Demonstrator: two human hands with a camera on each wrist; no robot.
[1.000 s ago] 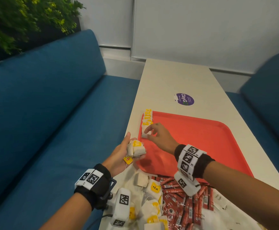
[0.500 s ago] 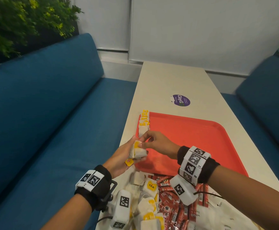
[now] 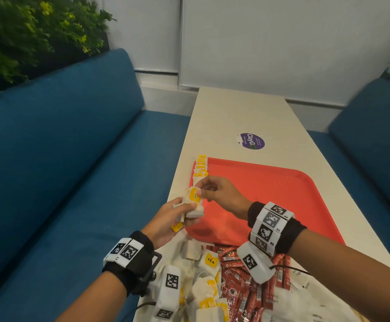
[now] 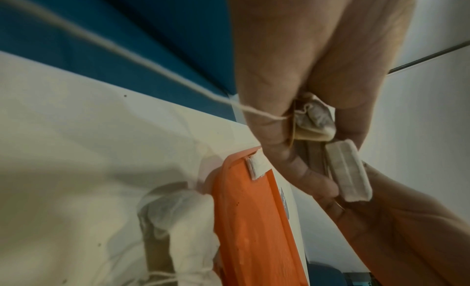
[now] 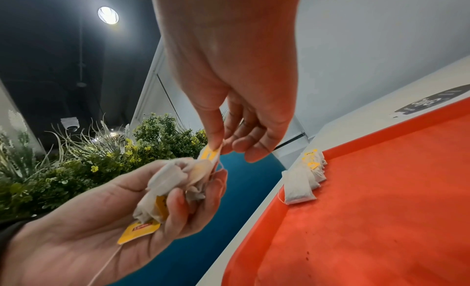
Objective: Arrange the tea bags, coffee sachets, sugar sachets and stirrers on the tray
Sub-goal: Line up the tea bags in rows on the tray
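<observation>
Head view: the left hand (image 3: 170,219) grips a bunch of tea bags (image 3: 193,203) just over the table's left edge, beside the red tray's (image 3: 270,196) near-left corner. The right hand (image 3: 222,194) pinches the yellow tag of the top bag in that bunch. A row of tea bags (image 3: 199,169) lines the tray's left edge from its far-left corner; the remaining tray floor is bare red. At the table's near edge lie loose tea bags (image 3: 209,287), red sachets (image 3: 240,287) and white sachets (image 3: 305,298). A purple sticker (image 3: 252,141) sits beyond the tray.

Left wrist view: the left hand's fingers (image 4: 284,141) curl round crumpled bags; a string trails leftward.

Right wrist view: thumb and forefinger (image 5: 216,137) pinch the tag above the left palm; the row (image 5: 302,181) leans against the tray's rim.
</observation>
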